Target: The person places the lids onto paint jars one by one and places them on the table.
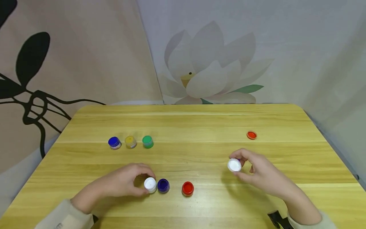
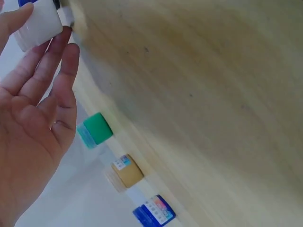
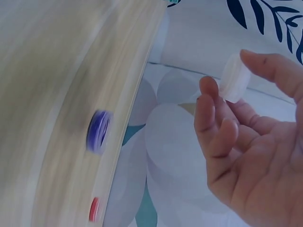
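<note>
Near the front of the table, my left hand (image 1: 120,182) grips a small white paint jar (image 1: 150,185) between thumb and fingers; the jar has no lid on it. In the left wrist view, the same white jar (image 2: 40,26) shows at the top corner. Right beside it stands an uncapped dark purple-blue paint jar (image 1: 163,185), and farther right an uncapped red paint jar (image 1: 187,188). Raised over the right side, my right hand (image 1: 261,175) pinches a round white lid (image 1: 234,165), its inner face toward the head camera. A purple-blue lid (image 3: 98,132) lies on the table near that hand.
At the back left, a row of capped jars holds a blue one (image 1: 114,142), a yellow one (image 1: 130,142) and a green one (image 1: 147,142). A red lid (image 1: 252,135) lies at the back right. The wooden table (image 1: 200,127) ends at a printed curtain (image 1: 286,57).
</note>
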The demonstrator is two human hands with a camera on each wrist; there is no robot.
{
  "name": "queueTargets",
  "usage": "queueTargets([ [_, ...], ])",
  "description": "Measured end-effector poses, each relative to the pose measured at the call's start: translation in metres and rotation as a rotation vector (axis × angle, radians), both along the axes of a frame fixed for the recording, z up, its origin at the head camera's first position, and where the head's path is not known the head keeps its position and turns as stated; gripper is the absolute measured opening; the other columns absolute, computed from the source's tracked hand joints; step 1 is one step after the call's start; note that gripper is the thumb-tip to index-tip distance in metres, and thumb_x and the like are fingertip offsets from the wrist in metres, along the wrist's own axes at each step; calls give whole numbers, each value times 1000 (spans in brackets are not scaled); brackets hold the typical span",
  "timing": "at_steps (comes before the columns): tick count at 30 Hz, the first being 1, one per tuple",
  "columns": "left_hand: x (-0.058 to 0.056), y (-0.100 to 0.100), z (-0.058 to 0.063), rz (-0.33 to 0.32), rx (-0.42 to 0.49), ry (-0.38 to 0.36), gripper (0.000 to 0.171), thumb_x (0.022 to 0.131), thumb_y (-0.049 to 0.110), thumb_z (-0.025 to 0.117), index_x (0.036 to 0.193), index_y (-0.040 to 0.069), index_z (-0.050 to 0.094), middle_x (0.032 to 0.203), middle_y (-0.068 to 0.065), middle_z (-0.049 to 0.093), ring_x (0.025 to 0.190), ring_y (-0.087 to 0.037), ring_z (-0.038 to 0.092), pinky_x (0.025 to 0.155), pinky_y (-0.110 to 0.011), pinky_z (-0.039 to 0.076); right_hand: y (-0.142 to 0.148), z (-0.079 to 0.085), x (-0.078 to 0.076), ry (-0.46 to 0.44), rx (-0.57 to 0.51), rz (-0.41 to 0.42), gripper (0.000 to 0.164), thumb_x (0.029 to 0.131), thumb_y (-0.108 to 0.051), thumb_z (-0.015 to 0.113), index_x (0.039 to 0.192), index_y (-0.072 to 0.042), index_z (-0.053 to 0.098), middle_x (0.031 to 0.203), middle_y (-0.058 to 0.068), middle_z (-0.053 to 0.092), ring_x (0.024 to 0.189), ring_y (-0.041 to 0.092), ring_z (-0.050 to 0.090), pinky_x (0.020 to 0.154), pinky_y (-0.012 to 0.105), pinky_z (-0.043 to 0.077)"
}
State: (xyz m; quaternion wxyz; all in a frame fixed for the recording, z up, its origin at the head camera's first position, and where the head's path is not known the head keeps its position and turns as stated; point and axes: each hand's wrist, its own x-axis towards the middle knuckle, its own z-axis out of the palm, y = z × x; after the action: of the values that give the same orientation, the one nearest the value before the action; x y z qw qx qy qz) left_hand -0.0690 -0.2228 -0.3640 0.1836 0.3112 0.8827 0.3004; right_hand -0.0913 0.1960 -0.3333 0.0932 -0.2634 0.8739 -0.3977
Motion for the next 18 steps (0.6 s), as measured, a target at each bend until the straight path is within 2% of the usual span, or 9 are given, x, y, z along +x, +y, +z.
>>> queueTargets([
  [6, 2, 2, 6, 43, 21, -12, 25, 84, 23, 77, 107, 25, 68, 102, 19, 68, 97, 0, 62, 88, -27, 56, -13, 4, 2, -2, -10, 1, 32, 87, -13, 76, 116, -14, 62, 100, -9, 65, 91, 6, 54, 63, 25, 43],
  [12, 5, 6, 13, 82, 88, -67, 25, 84, 22, 77, 107, 26, 68, 98, 16, 69, 89, -1, 61, 65, -23, 55, -24, 4, 4, 3, -36, -10, 33, 86, -10, 76, 116, -13, 61, 100, -9, 66, 89, 6, 55, 66, 25, 46],
  [14, 7, 8, 15, 93, 107, -61, 26, 84, 22, 78, 107, 27, 68, 97, 15, 68, 89, -2, 61, 62, -23, 54, -27, 3, 5, 18, -48, -6, 34, 85, -7, 77, 114, -14, 61, 98, -10, 65, 88, 6, 55, 65, 24, 46],
  [18, 12, 11, 22, 106, 123, -9, 28, 83, 20, 79, 106, 30, 66, 98, 17, 67, 91, -2, 60, 64, -23, 53, -33, 3, 7, 28, -60, 6, 34, 83, -6, 78, 111, -15, 62, 93, -10, 62, 87, 10, 53, 64, 23, 45],
])
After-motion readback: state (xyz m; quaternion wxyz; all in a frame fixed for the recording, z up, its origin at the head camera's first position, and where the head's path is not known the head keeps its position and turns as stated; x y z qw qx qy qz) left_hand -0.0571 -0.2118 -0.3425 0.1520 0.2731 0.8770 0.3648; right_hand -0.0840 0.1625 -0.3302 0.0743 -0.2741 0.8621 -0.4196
